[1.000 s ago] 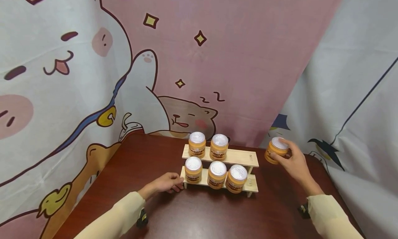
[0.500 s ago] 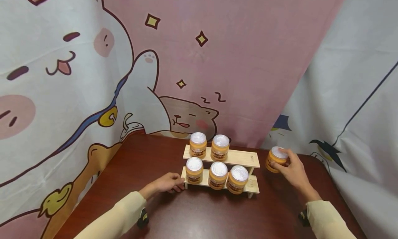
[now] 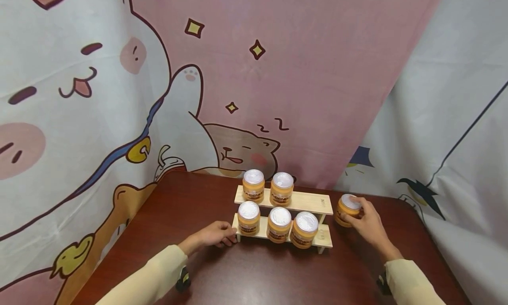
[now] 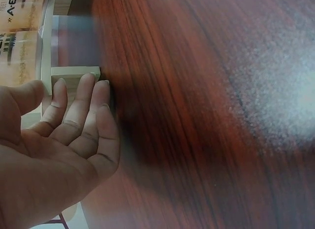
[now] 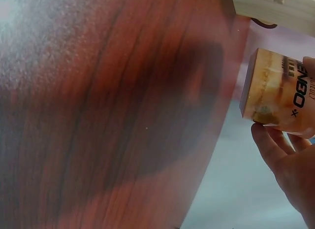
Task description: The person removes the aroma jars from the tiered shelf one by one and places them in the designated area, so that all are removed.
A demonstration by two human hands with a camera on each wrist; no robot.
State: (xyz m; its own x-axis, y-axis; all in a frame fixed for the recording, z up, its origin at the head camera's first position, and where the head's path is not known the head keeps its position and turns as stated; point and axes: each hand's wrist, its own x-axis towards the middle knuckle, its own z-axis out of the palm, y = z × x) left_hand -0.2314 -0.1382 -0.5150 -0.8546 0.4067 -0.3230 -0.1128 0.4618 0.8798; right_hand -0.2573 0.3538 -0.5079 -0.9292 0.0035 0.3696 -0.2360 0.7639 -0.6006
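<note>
At the right end of the two-tier wooden shelf (image 3: 305, 202), my right hand (image 3: 369, 225) grips an orange jar (image 3: 344, 211) with a silvery-white lid, thumb and fingers around its sides. In the right wrist view the jar (image 5: 278, 91) shows its printed label, its base raised off the tabletop. My left hand (image 3: 216, 233) is at the shelf's left end, holding the lower board (image 4: 47, 51) between thumb and index finger. The other fingers (image 4: 102, 125) curl beside the shelf's leg. Two matching jars (image 3: 281, 190) stand on the upper tier, three jars (image 3: 279, 225) on the lower.
The dark red-brown wooden table (image 3: 262, 278) carries the shelf. Behind it hangs a pink and white cartoon curtain (image 3: 317, 76), which also closes in both sides. Both tiers have bare board at their right ends, by the held jar.
My right hand has lowered the jar and brought it slightly left, closer to the shelf. The left hand keeps its place at the shelf's end.
</note>
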